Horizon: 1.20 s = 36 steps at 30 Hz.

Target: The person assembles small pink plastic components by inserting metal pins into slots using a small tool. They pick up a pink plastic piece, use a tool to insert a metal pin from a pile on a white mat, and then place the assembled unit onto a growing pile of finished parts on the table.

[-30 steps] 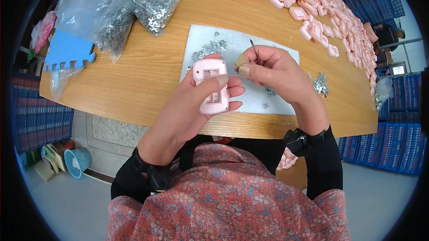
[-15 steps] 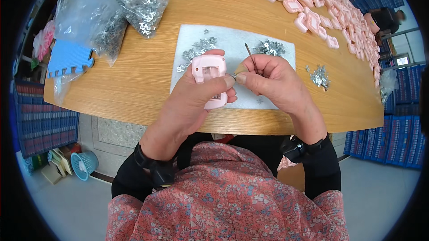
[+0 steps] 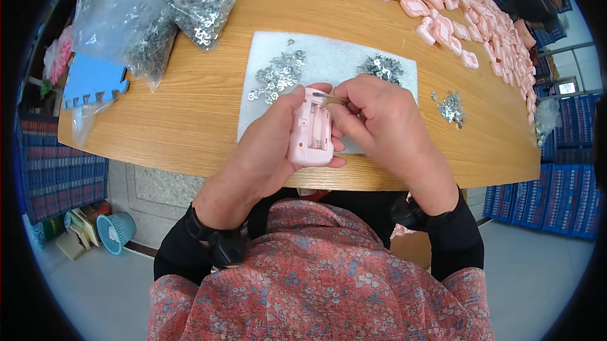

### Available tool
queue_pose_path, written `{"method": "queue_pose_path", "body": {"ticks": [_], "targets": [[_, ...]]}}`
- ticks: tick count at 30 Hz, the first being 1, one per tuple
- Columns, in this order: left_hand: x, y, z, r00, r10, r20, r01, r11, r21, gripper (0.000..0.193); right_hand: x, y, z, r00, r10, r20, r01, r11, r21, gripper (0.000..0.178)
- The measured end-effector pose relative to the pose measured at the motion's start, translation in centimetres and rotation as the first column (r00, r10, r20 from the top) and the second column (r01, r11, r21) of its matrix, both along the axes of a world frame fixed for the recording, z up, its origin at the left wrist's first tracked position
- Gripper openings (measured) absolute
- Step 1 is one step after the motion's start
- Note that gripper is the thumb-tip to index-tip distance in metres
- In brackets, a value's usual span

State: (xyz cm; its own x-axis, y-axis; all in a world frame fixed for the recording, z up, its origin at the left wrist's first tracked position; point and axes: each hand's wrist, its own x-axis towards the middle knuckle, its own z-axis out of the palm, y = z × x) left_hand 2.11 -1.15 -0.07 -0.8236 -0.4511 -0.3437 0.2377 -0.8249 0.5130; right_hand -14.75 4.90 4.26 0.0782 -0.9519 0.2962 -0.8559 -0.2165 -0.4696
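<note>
My left hand (image 3: pixel 262 135) is wrapped round a pink plastic housing (image 3: pixel 301 141), its long battery compartment facing up. The thumb lies along the housing's left edge near the top. In my right hand (image 3: pixel 395 119) is a thin metal tool (image 3: pixel 324 96), pinched between thumb and fingers. Its tip points left over the upper end of the housing, at the compartment's top. Whether a small metal piece sits under the tip, I cannot tell. Both hands are above a white foam mat (image 3: pixel 335 56), which bears a loose pile of flat metal contacts (image 3: pixel 281 75) and a second metal pile (image 3: pixel 381 68).
A small heap of metal parts (image 3: pixel 453 109) lies right of the mat. Many pink housings (image 3: pixel 442 28) cover the far right. Clear bags of metal parts (image 3: pixel 202 15) and a blue foam tile (image 3: pixel 95 81) are at the left. Another person (image 3: pixel 534 9) is at the far right.
The tool has swung from pointing up to lying over the housing's upper end. My left hand has turned the housing and brought it slightly lower and right. The other person has shifted.
</note>
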Motion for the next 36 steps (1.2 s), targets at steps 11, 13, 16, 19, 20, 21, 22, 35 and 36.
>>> {"method": "queue_pose_path", "body": {"ticks": [11,13,16,19,20,21,22,35,36], "targets": [[0.0,0.1,-0.7,1.000,-0.005,0.003,0.005,0.996,-0.085,0.049,-0.9,0.7,-0.6,0.828,-0.257,0.498,0.102,0.943,0.316,0.017],[-0.1,0.1,-0.8,1.000,-0.030,-0.004,0.029,0.990,-0.135,0.048,-1.5,0.5,-0.8,0.689,-0.308,0.656,-0.061,0.877,0.476,0.019],[-0.1,0.2,-0.5,0.994,-0.078,0.076,0.092,0.975,-0.203,0.048,-1.9,0.8,-0.6,0.565,-0.367,0.738,-0.174,0.822,0.542,0.022],[-0.1,0.2,0.3,0.983,-0.065,0.171,0.109,0.958,-0.265,0.044,-1.9,1.0,-0.7,0.549,-0.393,0.737,-0.161,0.816,0.555,0.022],[-0.1,0.4,0.1,0.984,-0.037,0.177,0.097,0.932,-0.349,0.043,-1.8,1.0,-0.8,0.553,-0.398,0.732,-0.151,0.816,0.558,0.021],[-0.2,0.8,-0.2,0.984,-0.009,0.180,0.087,0.898,-0.431,0.042,-1.6,1.1,-0.9,0.535,-0.385,0.752,-0.157,0.829,0.536,0.020],[-0.2,1.0,-0.5,0.983,0.019,0.181,0.077,0.857,-0.510,0.042,-1.4,1.3,-1.1,0.516,-0.371,0.772,-0.163,0.842,0.514,0.019],[-0.5,1.2,-1.1,0.982,0.060,0.178,0.041,0.855,-0.517,0.037,-1.6,1.5,-2.8,0.537,-0.352,0.766,-0.157,0.851,0.501,0.019],[-0.5,1.3,-1.0,0.982,0.074,0.171,0.027,0.852,-0.523,0.036,-1.6,1.5,-2.7,0.532,-0.359,0.767,-0.161,0.846,0.508,0.019]]}}
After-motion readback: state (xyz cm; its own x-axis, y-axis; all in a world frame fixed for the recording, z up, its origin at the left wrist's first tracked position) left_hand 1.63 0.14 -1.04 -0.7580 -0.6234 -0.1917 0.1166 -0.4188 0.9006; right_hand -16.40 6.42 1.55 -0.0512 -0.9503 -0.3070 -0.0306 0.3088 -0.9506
